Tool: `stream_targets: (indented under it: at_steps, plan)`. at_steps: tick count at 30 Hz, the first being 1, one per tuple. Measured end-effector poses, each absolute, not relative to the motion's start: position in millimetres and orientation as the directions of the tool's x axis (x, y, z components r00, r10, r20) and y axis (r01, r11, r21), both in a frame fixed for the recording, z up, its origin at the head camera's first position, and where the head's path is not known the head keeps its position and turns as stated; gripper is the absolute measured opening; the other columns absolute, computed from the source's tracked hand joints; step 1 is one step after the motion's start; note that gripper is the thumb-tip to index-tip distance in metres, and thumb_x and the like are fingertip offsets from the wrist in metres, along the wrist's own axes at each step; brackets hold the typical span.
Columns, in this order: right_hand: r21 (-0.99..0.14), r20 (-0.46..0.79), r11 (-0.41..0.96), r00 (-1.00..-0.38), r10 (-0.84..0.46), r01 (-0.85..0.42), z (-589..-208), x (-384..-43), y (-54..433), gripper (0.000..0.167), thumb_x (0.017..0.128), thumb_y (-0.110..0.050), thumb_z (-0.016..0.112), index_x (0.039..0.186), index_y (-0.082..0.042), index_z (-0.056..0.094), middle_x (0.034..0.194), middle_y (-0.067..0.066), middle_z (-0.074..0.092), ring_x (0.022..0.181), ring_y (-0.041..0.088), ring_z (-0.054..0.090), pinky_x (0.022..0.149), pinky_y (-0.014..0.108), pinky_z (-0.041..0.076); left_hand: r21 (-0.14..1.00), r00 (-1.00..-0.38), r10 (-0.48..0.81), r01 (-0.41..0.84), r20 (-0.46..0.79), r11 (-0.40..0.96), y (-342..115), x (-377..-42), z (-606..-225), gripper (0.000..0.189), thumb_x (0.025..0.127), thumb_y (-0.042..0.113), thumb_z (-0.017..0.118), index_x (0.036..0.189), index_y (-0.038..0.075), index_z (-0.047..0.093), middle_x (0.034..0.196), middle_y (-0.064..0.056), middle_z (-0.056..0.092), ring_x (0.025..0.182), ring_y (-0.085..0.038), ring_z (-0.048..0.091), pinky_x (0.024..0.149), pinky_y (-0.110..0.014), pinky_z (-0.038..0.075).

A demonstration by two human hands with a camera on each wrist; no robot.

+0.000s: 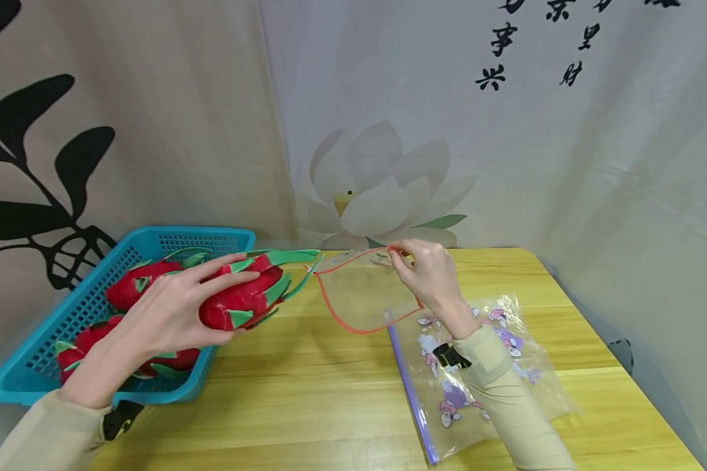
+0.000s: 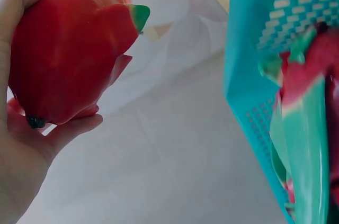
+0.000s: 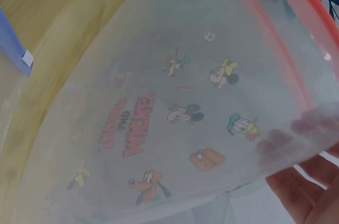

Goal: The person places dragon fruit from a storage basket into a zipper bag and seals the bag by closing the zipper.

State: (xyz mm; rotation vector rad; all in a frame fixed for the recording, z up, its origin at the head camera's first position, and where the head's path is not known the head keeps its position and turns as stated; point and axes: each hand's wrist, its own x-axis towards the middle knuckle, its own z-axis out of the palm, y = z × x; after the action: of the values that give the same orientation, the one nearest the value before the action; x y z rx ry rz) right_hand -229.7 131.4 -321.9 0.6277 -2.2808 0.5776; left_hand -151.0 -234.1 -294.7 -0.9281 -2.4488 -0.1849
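My left hand (image 1: 179, 304) grips a red dragon fruit (image 1: 241, 302) with green-tipped scales, held above the table beside the basket. Its long green tips point right, towards the mouth of a clear zip bag (image 1: 365, 297) with a red rim. In the left wrist view, thumb and fingers curl round the smooth red fruit (image 2: 63, 49). My right hand (image 1: 427, 271) pinches the bag's rim at its upper right, and the mouth gapes towards the fruit. Cartoon figures and red lettering show on the bag (image 3: 175, 144) in the right wrist view.
A blue plastic basket (image 1: 20, 366) on the left holds several more dragon fruits (image 1: 144, 281). Under my right forearm lies another clear bag (image 1: 409, 386) with a purple zip and cartoon prints. The wooden table (image 1: 306, 405) ends at a printed curtain (image 1: 565, 170) behind.
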Motion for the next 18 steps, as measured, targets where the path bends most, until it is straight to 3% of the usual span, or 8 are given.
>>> stream_targets:
  at_steps: [3,8,10,18]
  plan:
    - [-0.227,0.713,0.783,-0.646,-0.271,-0.580,-322,-230,130,0.013,0.087,-0.013,0.063,0.091,-0.009,0.075,0.088,0.007,0.076,0.064,0.021,0.070,0.044,0.028,0.046,-0.063,-0.603,0.615,0.686,0.508,0.725,-227,-148,-298,0.086,0.051,0.036,0.087,0.131,0.027,0.056,0.137,-0.007,0.053,0.048,0.009,0.033,0.045,-0.010,0.027]
    - [-0.219,0.716,0.785,-0.642,-0.274,-0.580,-322,-231,129,0.013,0.087,-0.014,0.063,0.091,-0.010,0.076,0.087,0.006,0.076,0.066,0.020,0.071,0.045,0.029,0.047,-0.061,-0.531,0.660,0.753,0.531,0.655,-210,-149,-305,0.084,0.050,0.037,0.089,0.128,0.024,0.059,0.134,-0.008,0.055,0.079,-0.013,0.064,0.052,-0.019,0.048]
    - [-0.219,0.718,0.783,-0.640,-0.275,-0.582,-322,-231,129,0.013,0.087,-0.014,0.063,0.090,-0.010,0.076,0.087,0.006,0.076,0.068,0.020,0.071,0.046,0.030,0.047,-0.060,-0.500,0.673,0.777,0.544,0.626,-203,-151,-308,0.084,0.050,0.036,0.089,0.127,0.023,0.059,0.132,-0.009,0.056,0.096,-0.024,0.064,0.056,-0.026,0.054]
    - [-0.219,0.724,0.776,-0.632,-0.277,-0.592,-323,-230,128,0.013,0.086,-0.013,0.064,0.090,-0.009,0.075,0.086,0.006,0.076,0.067,0.020,0.071,0.045,0.029,0.046,-0.060,-0.432,0.699,0.827,0.569,0.560,-177,-158,-320,0.080,0.051,0.036,0.088,0.125,0.025,0.062,0.134,-0.011,0.056,0.113,-0.029,0.061,0.059,-0.029,0.057]
